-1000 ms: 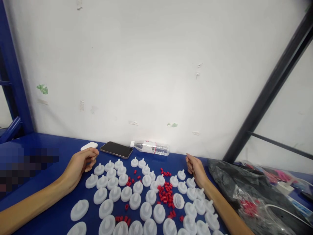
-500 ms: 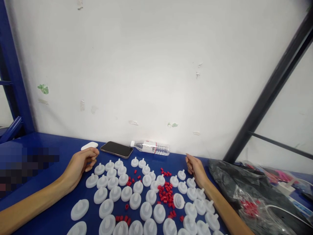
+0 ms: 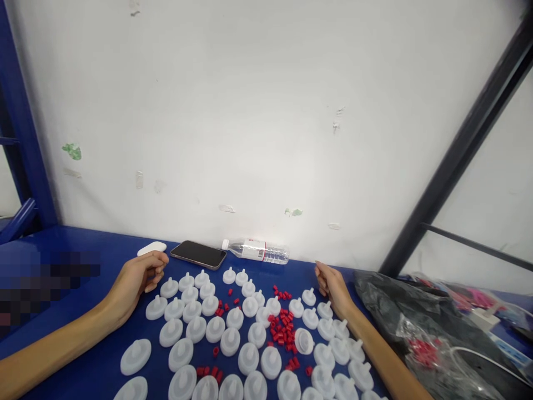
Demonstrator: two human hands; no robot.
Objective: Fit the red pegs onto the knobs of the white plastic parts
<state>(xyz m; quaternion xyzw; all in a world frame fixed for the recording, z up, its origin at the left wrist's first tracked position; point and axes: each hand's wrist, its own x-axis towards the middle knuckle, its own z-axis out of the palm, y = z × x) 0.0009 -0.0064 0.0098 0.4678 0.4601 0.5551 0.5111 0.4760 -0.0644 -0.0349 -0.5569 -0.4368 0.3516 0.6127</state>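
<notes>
My left hand (image 3: 139,280) rests on its side on the blue table (image 3: 89,303), its fingers loosely bent and apart, with nothing seen in them. Just in front of it are a white rounded object (image 3: 152,248) and a dark-screened smartphone (image 3: 199,254). My right hand (image 3: 333,286) lies at the other side, half curled with the forefinger stretched out; it holds nothing that I can see. Between my arms are many white plastic caps with spouts (image 3: 215,329), mostly spout up. One white cap (image 3: 304,341) lies turned over. Small red caps (image 3: 283,330) are scattered among them.
A clear plastic bottle (image 3: 258,250) lies along the white wall (image 3: 250,111). To the right, a black plastic bag (image 3: 387,303) and a clear bag of red pieces (image 3: 425,353) lie beside a white cable. Metal posts (image 3: 453,153) stand at both sides.
</notes>
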